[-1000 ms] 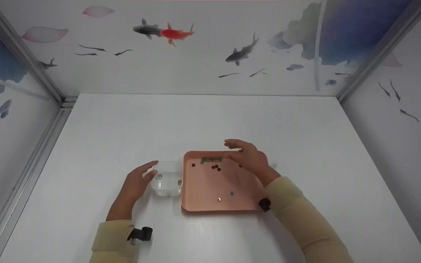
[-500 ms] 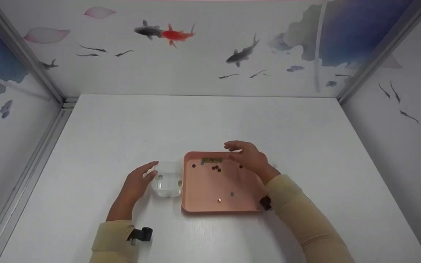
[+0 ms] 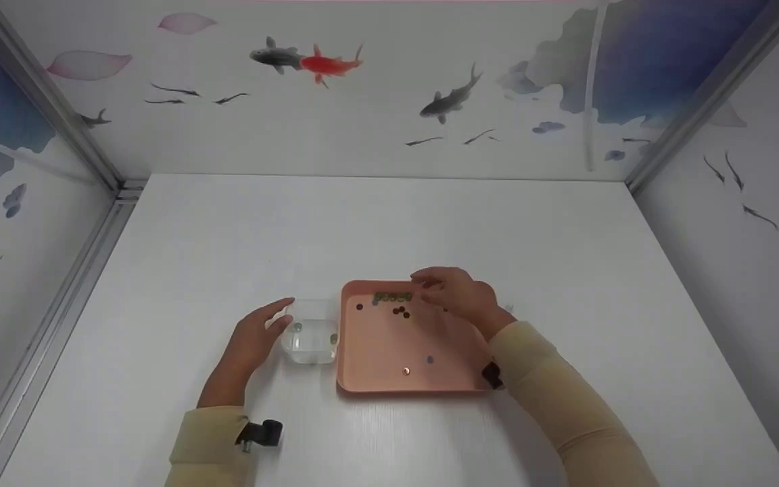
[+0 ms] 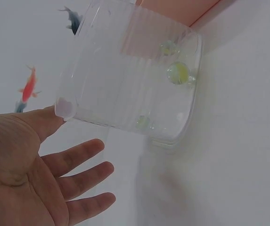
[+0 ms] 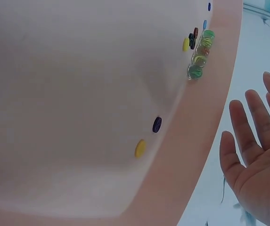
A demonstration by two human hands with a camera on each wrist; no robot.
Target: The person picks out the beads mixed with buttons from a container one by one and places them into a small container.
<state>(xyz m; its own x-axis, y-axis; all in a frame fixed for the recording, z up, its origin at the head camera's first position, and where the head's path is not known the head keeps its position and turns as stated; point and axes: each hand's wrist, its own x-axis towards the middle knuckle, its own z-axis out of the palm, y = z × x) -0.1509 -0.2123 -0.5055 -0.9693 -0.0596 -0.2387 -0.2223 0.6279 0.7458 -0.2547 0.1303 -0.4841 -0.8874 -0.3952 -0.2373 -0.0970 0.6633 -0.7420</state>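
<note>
My left hand (image 3: pixel 252 336) is at the left side of a clear plastic box (image 3: pixel 312 355), a digit touching the corner of its rim and the other fingers extended. Inside the box lie glass marbles (image 4: pixel 178 73) with yellow-green swirls. My right hand (image 3: pixel 460 295) hovers over the far edge of a pink tray (image 3: pixel 376 380), fingers loosely bent and holding nothing. Just left of its fingertips, a row of glass marbles (image 5: pixel 200 60) lines the tray's far wall. Small button-like discs (image 5: pixel 157 125), dark, yellow and blue, are scattered on the tray floor.
The box stands right against the tray's left side on a white table (image 3: pixel 389 226). Toward the tray's near side lie a blue disc (image 3: pixel 430 360) and a pale shiny piece (image 3: pixel 406 370). Printed panels (image 3: pixel 362 142) enclose the table at the back and sides.
The right hand has dipped slightly toward the tray, its fingertips now closer to the marble row. My left hand and the box stay put.
</note>
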